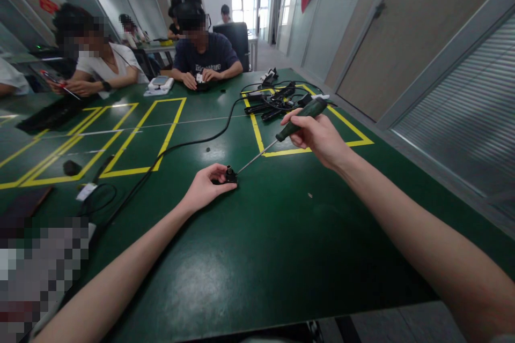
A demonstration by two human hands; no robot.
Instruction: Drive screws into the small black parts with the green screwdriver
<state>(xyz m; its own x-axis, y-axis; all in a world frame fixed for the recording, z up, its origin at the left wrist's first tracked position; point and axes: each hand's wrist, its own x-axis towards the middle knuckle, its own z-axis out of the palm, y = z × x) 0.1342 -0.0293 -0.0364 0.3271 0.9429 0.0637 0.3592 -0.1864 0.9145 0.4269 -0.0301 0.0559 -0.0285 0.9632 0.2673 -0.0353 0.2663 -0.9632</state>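
Pinching a small black part with an upright metallic cylinder on top (230, 176), your left hand (207, 187) rests low on the glossy dark green table (249, 246), fingers behind the part and thumb along its near side. The part sits at your fingertips, near the middle of the tabletop, partly covered by your grip.

Your right hand (319, 139) is wrapped around the thick dark green handle of a screwdriver with a slim metal shaft (301, 119). The tool slants down and to the left, its tip at the right edge of the black part; the contact is too small to tell whether it sits in anything.

Beyond your right hand, a heap of black parts and cables (277, 104) lies within a yellow tape outline (285, 152). From that side a long black cable (201, 140) curves across the table toward your left arm. A small dark piece (208, 149) lies near the cable, and a tiny pale scrap (309, 195) lies nearer you, below your right hand. Across the table, a co-worker in a navy T-shirt (209, 53) holds a small white-and-black object (200, 79), with a white device (161, 82) standing just beside.
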